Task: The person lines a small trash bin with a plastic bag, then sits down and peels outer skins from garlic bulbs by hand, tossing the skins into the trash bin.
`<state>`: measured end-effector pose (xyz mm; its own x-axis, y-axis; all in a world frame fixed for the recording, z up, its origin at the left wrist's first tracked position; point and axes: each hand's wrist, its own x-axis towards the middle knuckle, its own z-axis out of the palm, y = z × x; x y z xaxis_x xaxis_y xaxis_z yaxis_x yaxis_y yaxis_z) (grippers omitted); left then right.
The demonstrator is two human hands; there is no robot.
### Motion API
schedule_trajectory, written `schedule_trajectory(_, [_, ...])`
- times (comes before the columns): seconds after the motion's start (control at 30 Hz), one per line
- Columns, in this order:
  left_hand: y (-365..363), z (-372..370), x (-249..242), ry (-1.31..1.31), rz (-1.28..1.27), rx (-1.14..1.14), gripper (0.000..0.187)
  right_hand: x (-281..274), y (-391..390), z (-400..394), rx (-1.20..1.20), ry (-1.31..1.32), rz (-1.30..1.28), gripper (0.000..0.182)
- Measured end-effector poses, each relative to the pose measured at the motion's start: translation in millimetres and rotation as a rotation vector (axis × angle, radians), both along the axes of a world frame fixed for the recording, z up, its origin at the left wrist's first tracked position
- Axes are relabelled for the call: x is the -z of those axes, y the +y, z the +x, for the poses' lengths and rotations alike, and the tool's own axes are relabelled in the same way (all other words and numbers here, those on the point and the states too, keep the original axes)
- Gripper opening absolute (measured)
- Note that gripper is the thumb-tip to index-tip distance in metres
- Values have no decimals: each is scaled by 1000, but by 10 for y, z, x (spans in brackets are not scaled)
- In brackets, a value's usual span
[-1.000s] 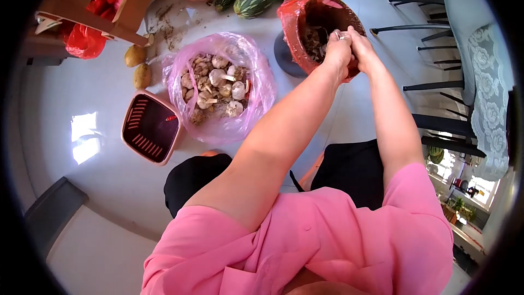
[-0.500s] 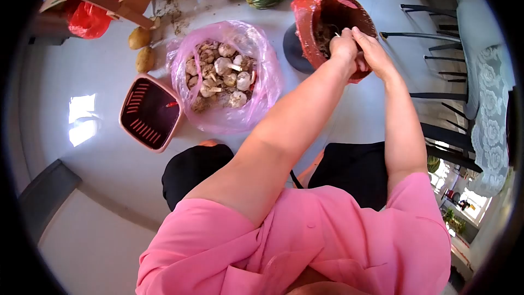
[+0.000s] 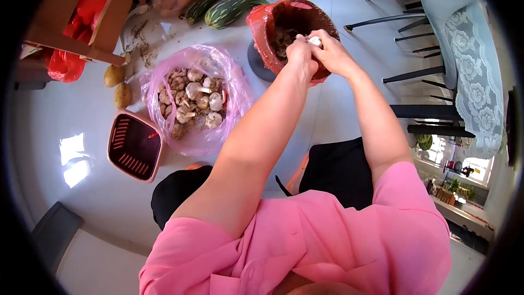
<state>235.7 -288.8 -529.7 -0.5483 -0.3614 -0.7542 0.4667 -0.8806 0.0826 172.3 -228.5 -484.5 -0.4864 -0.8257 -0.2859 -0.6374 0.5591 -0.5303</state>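
A whitish garlic bulb (image 3: 315, 41) shows between the thumb and fingers of my right hand (image 3: 334, 54), which is closed around it. Beside it, my left hand (image 3: 302, 56) is closed, its fingertips against or very near the bulb; what they pinch is hidden. Both hands are over the mouth of a tilted bin lined with a red plastic bag (image 3: 265, 33), with brownish scraps (image 3: 283, 37) inside. To the left, a pink plastic bag (image 3: 237, 95) lies open, full of dirty garlic bulbs (image 3: 194, 90).
A pink slotted basket (image 3: 158, 155) with a small red item inside stands left of the bag. Two potatoes (image 3: 121, 95), striped green squashes (image 3: 229, 12), a wooden stand (image 3: 65, 49) and loose dirt (image 3: 141, 38) lie beyond. Black-legged chairs (image 3: 382, 22) line the right.
The view has shifted, so the floor items appear further left and lower. My hands have turned slightly apart, and the white bulb now shows in my right hand.
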Motion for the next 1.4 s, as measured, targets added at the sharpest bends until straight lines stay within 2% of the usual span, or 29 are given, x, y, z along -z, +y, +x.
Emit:
schedule_trajectory(0.03, [-19, 17, 4, 9, -2, 6, 34, 29, 1, -27, 6, 9, -2, 33])
schedule_trajectory(0.1, [-84, 69, 3, 246, 62, 156, 59, 35, -34, -73, 133, -99, -206, 28])
schedule_trajectory(0.13, [-79, 81, -22, 251, 60, 158, 59, 9, -41, -83, 133, -94, -207, 28])
schedule_trajectory(0.2, [-52, 103, -40, 251, -44, 202, 65, -39, -60, -99, 392, -353, -134, 25])
schedule_trajectory(0.23, [-43, 111, -40, 250, -17, 198, 53, 13, -60, -109, 421, -393, -175, 24])
schedule_trajectory(0.27, [-41, 116, -20, 250, -17, 196, 53, 23, -61, -121, 419, -394, -175, 24])
schedule_trajectory(0.33, [-30, 141, 16, 447, -340, 409, 30, 15, -59, -125, 521, -511, -133, 27])
schedule_trajectory(0.37, [4, 138, 22, 438, -362, 421, 11, 9, -58, -134, 544, -531, -117, 32])
schedule_trajectory(0.47, [-7, 168, -94, 288, -282, 386, 13, -36, -43, -187, 536, -526, -41, 37])
schedule_trajectory(0.5, [-31, 150, -51, 320, -272, 376, 14, -59, -42, -191, 537, -525, -43, 37])
schedule_trajectory(0.57, [-34, 113, 19, 316, -197, 335, 15, -103, -41, -185, 542, -844, -187, 38])
schedule_trajectory(0.6, [-42, 105, 36, 312, -119, 291, 15, -128, -41, -152, 540, -844, -186, 38])
schedule_trajectory(0.67, [-81, 106, 89, 332, -149, 275, 17, -157, -29, -63, 165, -533, -40, 43])
schedule_trajectory(0.77, [-92, 91, 194, 227, -33, 322, 23, -113, -51, -8, 100, -380, 14, 39])
schedule_trajectory(0.83, [-114, 174, 56, 194, -58, 366, 24, -128, -73, 26, 84, -241, 86, 31])
schedule_trajectory(0.87, [-129, 217, -22, 162, -84, 407, 26, -19, -62, -51, 84, -242, 84, 31])
schedule_trajectory(0.93, [-104, 196, 1, 146, -76, 403, 27, 234, -61, -209, 3, -69, -187, 33])
schedule_trajectory(1.0, [-106, 168, 30, 262, -157, 439, 25, 174, -60, -208, 16, -68, -225, 36])
schedule_trajectory(1.07, [-125, 195, -5, 281, -173, 440, 24, -33, -91, -112, 138, -207, -85, 35])
schedule_trajectory(1.1, [-143, 205, -12, 289, -188, 460, 24, 3, -98, -94, 87, -164, -200, 36])
schedule_trajectory(1.13, [-149, 215, -20, 296, -203, 480, 24, 6, -97, -110, 89, -165, -200, 36])
schedule_trajectory(1.2, [-114, 229, -129, 264, -195, 479, 24, 6, -94, -143, 346, -259, -157, 37])
schedule_trajectory(1.27, [-113, 258, -184, 234, -187, 476, 24, 72, -85, -206, 314, -264, -148, 37])
schedule_trajectory(1.33, [-132, 256, -109, 242, -247, 463, 22, 70, -89, -210, 260, -343, -150, 35])
schedule_trajectory(1.4, [-117, 190, 6, 218, -229, 403, 20, 55, -97, -202, 281, -312, -166, 32])
